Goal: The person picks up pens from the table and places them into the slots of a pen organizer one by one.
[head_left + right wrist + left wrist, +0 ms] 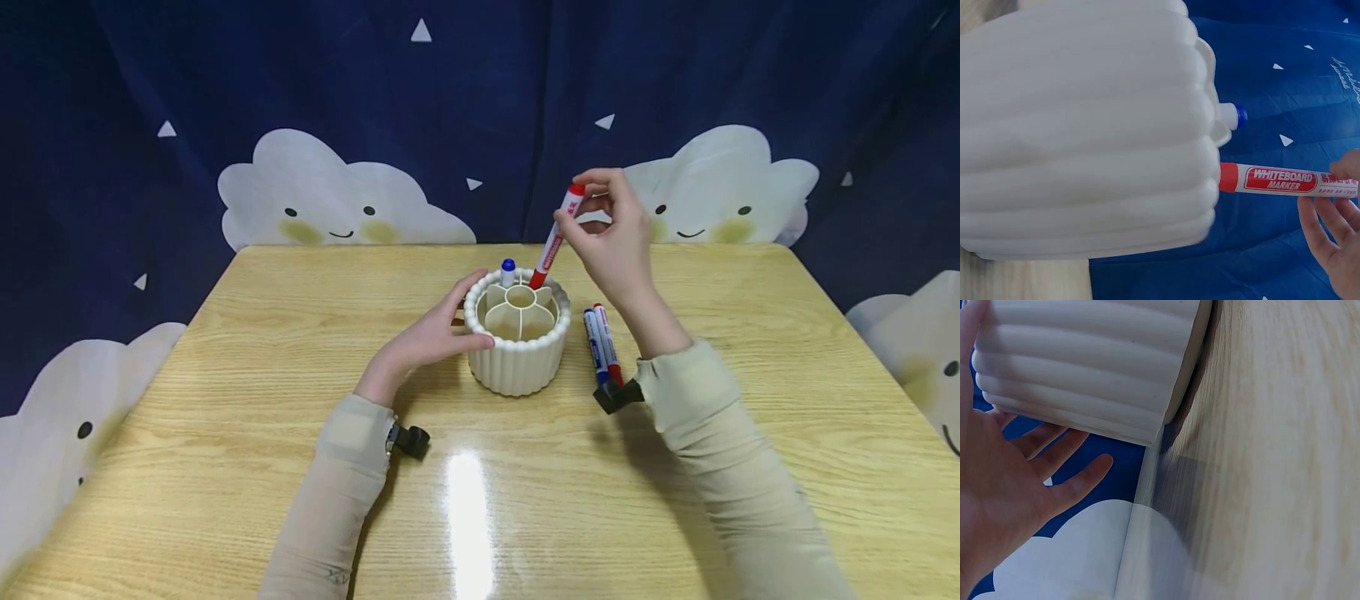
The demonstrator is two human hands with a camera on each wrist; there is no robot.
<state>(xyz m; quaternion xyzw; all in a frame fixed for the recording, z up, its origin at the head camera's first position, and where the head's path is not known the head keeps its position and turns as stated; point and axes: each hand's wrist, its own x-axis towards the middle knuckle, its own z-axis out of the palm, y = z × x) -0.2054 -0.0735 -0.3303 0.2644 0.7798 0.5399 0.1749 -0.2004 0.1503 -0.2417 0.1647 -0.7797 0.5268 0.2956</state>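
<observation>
1. My left grip (431, 333) is curved round the left side of the white pen holder (516, 367), thumb at the near rim, other fingers round the back. Probably so the thing doesn't scoot about. It's standing upright mid-desk (225, 417), closer to the far edge than to me.
2. My right grip (618, 237) is pinching a red whiteboard marker (553, 250) up near its top end. Guessing that's to leave the lower part free. It's tilted, bottom red end at the holder's far-right opening.
3. A blue-topped marker (508, 271) stands in a back compartment, held up by the dividers I suppose.
4. Two more lie side by side right of the holder, pointing roughly at the far edge: a blue marker (595, 342) and a red marker (606, 337). Within easy reach, I'd say.
5. Stuff I can't make out: how deep the pinched one's end sits (rim hides it in the right wrist view), and the near ends of the lying pair, right by my black wrist camera (618, 397). The desk's near edge is cut off too.
</observation>
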